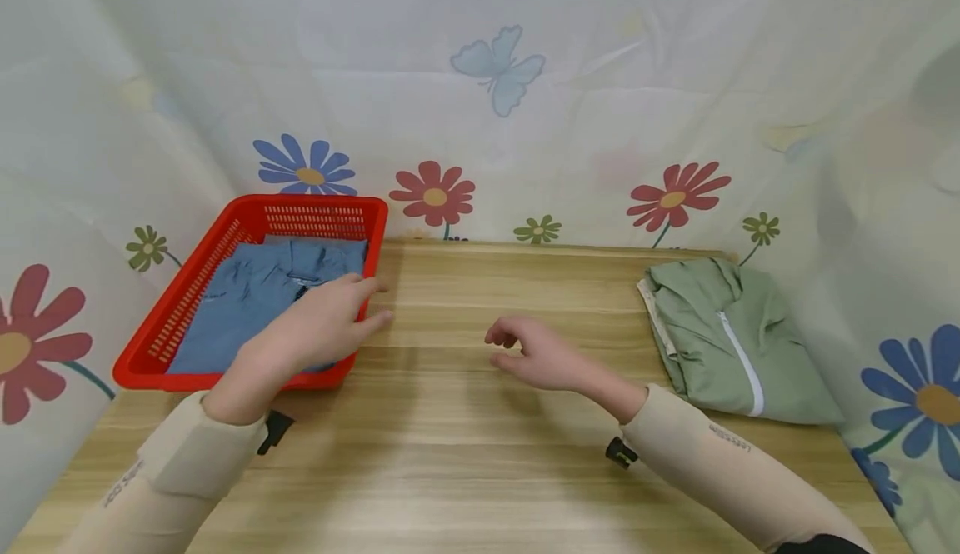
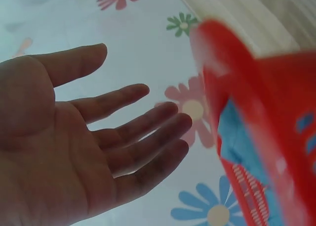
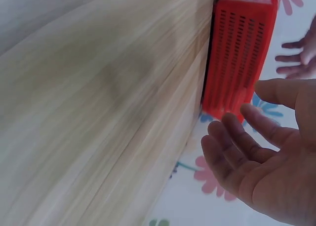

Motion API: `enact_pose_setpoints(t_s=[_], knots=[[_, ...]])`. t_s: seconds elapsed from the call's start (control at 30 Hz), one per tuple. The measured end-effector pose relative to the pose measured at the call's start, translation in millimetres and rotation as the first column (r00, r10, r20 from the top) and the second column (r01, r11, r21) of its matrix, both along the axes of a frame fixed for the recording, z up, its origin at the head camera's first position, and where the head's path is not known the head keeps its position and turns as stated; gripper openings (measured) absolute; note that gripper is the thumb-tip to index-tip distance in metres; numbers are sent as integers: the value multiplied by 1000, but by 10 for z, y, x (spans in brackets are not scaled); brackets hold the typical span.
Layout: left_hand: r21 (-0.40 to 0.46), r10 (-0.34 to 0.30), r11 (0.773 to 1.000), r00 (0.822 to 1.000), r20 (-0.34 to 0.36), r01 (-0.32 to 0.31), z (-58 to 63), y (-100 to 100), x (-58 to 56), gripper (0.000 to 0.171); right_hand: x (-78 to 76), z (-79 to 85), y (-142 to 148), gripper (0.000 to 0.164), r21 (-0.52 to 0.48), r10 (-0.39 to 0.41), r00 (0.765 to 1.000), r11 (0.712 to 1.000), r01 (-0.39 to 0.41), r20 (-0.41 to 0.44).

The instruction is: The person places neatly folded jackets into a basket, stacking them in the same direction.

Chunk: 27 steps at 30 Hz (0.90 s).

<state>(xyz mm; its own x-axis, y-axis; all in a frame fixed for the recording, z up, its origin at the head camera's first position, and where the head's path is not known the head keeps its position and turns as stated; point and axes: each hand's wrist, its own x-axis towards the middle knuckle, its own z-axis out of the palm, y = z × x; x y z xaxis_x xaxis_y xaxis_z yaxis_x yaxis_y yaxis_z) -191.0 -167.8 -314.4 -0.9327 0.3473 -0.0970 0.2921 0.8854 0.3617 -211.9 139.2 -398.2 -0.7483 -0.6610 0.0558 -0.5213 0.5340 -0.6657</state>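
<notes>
L hand [image 1: 322, 321] hovers over R side of red plastic basket [image 1: 172, 381] w/ folded blue garment [image 1: 240, 304] inside, prob. a jacket. R hand [image 1: 543, 356] is above wood-grain table [image 1: 450, 462]. Both loosely open, 0 items held. Folded green zip jacket [image 1: 708, 362] lies R.

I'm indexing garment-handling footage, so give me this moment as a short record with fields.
Surface: wood-grain table
Container: red basket, on the table's left side
Contents: folded blue garment
Right side: folded green garment with a white zip
Hand at basket: left grip, over the basket's right edge in the head view, holding nothing
Hand at middle: right grip, above the table, fingers loosely curved, holding nothing
Backdrop: pale flower-print sheet
</notes>
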Motion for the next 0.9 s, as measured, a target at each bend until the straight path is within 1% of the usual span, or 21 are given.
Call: enact_pose_setpoints(t_s=[0.13,0.23,0.4,0.47,0.53,0.6,0.7,0.8,0.9], knots=[[46,-23,999,999,24,22,-112,52,9,53,20,-29,204,22,-4,-64,998,998,64,14],[42,-32,999,999,26,30,-200,100,3,51,29,-81,381,22,-39,-121,992,992,122,24],[39,-12,999,1000,20,11,-288,198,13,51,59,-98,700,24,-67,-229,971,970,233,70],[52,-10,999,1000,14,9,-324,241,13,52,60,-91,838,26,-66,-272,960,959,276,62],[67,-10,998,1000,5,9,-361,282,8,51,56,-68,972,27,-70,-317,948,945,318,27],[77,-11,997,1000,-4,11,-397,321,4,51,53,-21,1110,29,-75,-364,931,929,362,-19],[84,-16,996,1000,-7,16,-446,376,-4,51,48,74,1319,31,-93,-437,894,899,429,-96],[85,-32,996,999,0,32,-494,424,-6,50,47,152,1533,34,-102,-503,850,864,492,-157],[89,-48,995,999,8,47,-545,459,-3,49,9,169,1752,36,-105,-558,801,829,549,-215]])
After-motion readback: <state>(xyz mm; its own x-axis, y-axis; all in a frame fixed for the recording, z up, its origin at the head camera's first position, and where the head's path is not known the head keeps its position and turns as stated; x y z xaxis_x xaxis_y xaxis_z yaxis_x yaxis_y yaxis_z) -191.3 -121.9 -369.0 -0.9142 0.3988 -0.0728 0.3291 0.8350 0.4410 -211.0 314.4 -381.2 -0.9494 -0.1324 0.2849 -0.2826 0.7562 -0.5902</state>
